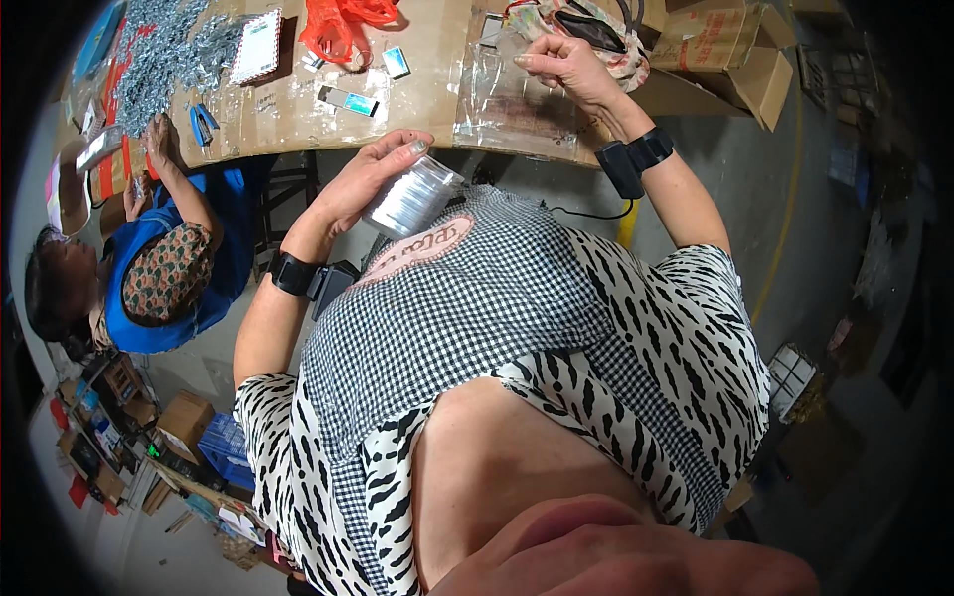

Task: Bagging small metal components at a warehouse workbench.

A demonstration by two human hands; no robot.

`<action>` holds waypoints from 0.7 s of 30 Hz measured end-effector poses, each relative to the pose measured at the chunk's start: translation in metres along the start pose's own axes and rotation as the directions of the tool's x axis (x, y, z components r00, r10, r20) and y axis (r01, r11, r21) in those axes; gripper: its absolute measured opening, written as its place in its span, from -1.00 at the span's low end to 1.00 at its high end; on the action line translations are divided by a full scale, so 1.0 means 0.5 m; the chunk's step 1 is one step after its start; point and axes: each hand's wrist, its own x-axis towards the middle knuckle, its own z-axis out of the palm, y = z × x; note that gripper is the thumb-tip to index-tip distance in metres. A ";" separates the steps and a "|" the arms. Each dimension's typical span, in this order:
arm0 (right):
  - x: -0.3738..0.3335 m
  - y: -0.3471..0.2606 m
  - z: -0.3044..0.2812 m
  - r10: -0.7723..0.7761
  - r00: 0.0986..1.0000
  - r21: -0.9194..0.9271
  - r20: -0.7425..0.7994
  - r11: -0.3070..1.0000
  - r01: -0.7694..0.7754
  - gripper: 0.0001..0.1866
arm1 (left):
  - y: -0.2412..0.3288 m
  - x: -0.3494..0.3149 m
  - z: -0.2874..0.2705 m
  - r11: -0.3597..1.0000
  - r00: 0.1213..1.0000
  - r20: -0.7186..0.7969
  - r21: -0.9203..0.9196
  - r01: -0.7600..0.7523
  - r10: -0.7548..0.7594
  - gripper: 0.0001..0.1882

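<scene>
My left hand grips stack of clear plastic sleeves: light, slick, floppy, best pinched mid-stack. Right hand pinched shut over table, contents unclear.

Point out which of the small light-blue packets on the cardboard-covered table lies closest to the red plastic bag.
The small light-blue packet just right of the red plastic bag; the other packet lies lower, nearer the table edge.
</scene>
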 end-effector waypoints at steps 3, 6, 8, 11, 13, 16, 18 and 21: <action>-0.001 0.005 -0.004 -0.005 1.000 0.044 -0.004 0.999 0.005 -0.86 | -0.001 -0.001 0.002 1.000 1.000 -0.001 -0.004 0.010 -0.010 -0.52; -0.005 0.007 -0.012 -0.011 0.998 -0.041 -0.054 0.999 0.009 -0.86 | -0.002 0.001 0.005 1.000 1.000 -0.002 -0.001 0.013 -0.013 -0.52; -0.007 0.006 -0.020 -0.050 0.996 -0.176 -0.080 0.984 0.036 -0.86 | -0.003 0.004 0.004 1.000 1.000 -0.003 0.005 0.013 -0.012 -0.51; -0.003 0.014 -0.024 -0.301 0.950 -0.558 -0.077 0.803 0.209 -0.86 | -0.007 0.007 0.002 1.000 1.000 -0.004 0.008 0.009 -0.009 -0.51; 0.010 0.037 -0.027 -0.484 0.875 -0.757 0.003 0.571 0.318 -0.86 | -0.006 0.008 0.003 1.000 1.000 -0.007 -0.006 0.014 -0.014 -0.52; 0.027 0.114 -0.020 -0.416 0.892 -0.955 0.174 0.148 0.255 -0.88 | -0.003 0.010 0.000 0.999 0.999 0.018 -0.019 0.030 -0.030 -0.54; 0.023 0.171 -0.013 -0.374 0.905 -0.955 0.203 0.130 0.268 -0.88 | -0.007 0.012 -0.002 0.999 0.999 0.020 -0.017 0.027 -0.027 -0.54; 0.004 0.185 -0.006 -0.285 0.932 -0.950 0.223 0.151 0.274 -0.85 | -0.017 0.016 -0.004 1.000 1.000 0.018 -0.019 0.013 -0.013 -0.54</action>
